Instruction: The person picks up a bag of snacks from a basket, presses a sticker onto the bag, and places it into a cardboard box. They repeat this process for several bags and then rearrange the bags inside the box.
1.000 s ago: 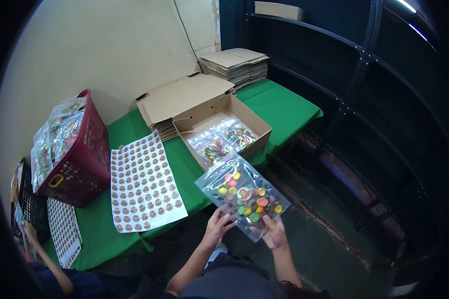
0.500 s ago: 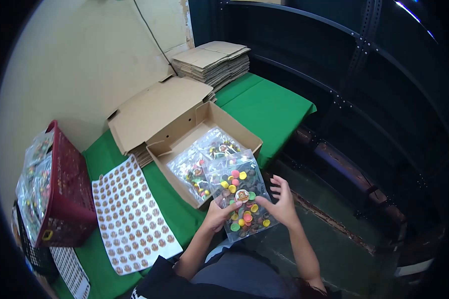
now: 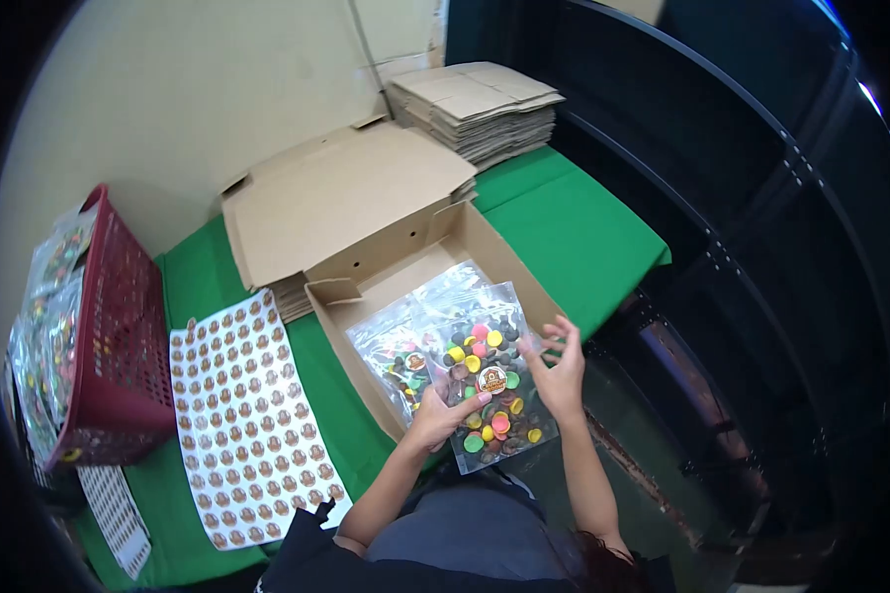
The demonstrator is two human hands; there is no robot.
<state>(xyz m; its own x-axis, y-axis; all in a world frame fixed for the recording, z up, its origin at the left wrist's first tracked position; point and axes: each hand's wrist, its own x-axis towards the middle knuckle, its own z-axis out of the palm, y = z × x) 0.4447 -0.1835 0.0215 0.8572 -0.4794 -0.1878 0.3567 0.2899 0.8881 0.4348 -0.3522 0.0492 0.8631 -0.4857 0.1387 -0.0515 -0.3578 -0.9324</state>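
Note:
A clear plastic bag (image 3: 509, 405) of small cup-shaped pieces in yellow, pink, green and dark brown is tilted over the front of the open cardboard box (image 3: 371, 390). On its front is a round brown-and-white sticker (image 3: 491, 380). My left hand (image 3: 437, 419) grips the bag's lower left side, thumb across the front. At the upper right edge is my right hand (image 3: 558, 371), fingers spread and thumb against or very near the plastic. Inside the box lies another filled bag (image 3: 391, 341), partly hidden by the held one.
Left of the box, a sheet of round stickers (image 3: 252, 435) lies on the green cloth (image 3: 574, 222). A red basket (image 3: 129, 336) full of filled bags stands at far left, beside a second sticker sheet (image 3: 116, 514). Flattened cardboard (image 3: 475, 109) is stacked behind; dark metal shelving (image 3: 722, 188) is at right.
The held bag has shifted slightly over the box, covering more of the bags inside. My right hand has moved up to the bag's upper right edge. The camera view has turned a little.

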